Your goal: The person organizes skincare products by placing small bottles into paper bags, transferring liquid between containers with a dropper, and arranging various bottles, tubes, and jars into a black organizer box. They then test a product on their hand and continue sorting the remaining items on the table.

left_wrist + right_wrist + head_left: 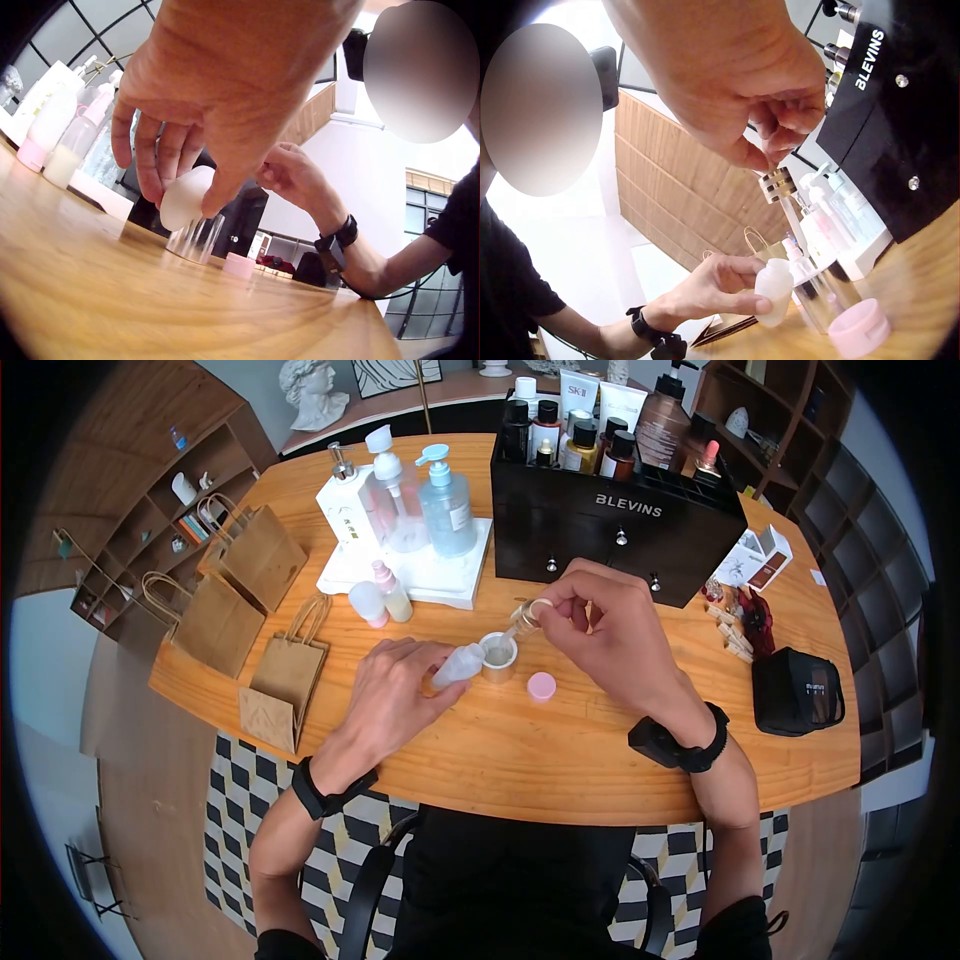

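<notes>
In the head view my left hand (pixel 390 685) pinches a small translucent white bottle (pixel 459 666), tilted beside a clear cup (pixel 499 657) on the table. The right hand (pixel 615 630) holds a dropper by its gold-and-clear top (pixel 530 615), and its thin tube slants to the cup's mouth. The right wrist view shows the banded dropper top (pixel 778 184) under my fingertips, with the white bottle (pixel 773 292) below. A pink cap (pixel 541 686) lies right of the cup. In the left wrist view the bottle (pixel 187 198) hides part of the cup (pixel 196 238).
Behind stand a black drawer box (pixel 615 525) full of cosmetics and a white tray (pixel 455 585) with pump bottles. Two small bottles are in front of the tray. Paper bags (pixel 285 685) stand at left; a black pouch (pixel 797 692) and small wooden pieces (pixel 735 635) lie at right.
</notes>
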{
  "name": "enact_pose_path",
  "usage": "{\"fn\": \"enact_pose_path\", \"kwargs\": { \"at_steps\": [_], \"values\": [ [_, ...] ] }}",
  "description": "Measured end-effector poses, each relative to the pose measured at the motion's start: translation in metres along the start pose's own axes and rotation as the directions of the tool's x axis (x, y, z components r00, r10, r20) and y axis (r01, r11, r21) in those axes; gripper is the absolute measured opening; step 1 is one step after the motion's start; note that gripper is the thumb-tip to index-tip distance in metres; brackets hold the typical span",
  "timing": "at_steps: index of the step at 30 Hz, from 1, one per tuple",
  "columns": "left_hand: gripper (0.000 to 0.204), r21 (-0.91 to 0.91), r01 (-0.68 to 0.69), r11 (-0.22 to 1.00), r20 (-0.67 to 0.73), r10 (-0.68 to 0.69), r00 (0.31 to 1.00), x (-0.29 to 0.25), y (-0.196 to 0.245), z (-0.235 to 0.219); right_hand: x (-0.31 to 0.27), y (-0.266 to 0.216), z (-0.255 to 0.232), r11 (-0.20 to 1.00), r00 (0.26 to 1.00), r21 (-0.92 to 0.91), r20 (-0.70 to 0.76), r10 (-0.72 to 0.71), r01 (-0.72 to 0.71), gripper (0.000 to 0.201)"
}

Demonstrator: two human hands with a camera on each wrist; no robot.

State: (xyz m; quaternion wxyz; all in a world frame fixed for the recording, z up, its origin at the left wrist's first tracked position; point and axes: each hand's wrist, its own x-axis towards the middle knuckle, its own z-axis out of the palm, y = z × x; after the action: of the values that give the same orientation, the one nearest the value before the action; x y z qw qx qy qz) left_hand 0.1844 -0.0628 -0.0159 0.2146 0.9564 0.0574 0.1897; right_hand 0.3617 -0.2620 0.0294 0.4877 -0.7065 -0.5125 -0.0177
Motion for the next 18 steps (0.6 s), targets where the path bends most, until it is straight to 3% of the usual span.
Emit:
{"fn": "enact_pose_path", "kwargs": {
  "at_steps": [18],
  "values": [
    [0.035, -0.006, 0.011, 1.0, -0.007, -0.012, 1.0, -0.006, -0.002, 0.0, -0.008, 0.021, 0.027, 0.998, 0.989, -0.051, 0.137, 0.049, -0.042, 0.014]
  ]
}}
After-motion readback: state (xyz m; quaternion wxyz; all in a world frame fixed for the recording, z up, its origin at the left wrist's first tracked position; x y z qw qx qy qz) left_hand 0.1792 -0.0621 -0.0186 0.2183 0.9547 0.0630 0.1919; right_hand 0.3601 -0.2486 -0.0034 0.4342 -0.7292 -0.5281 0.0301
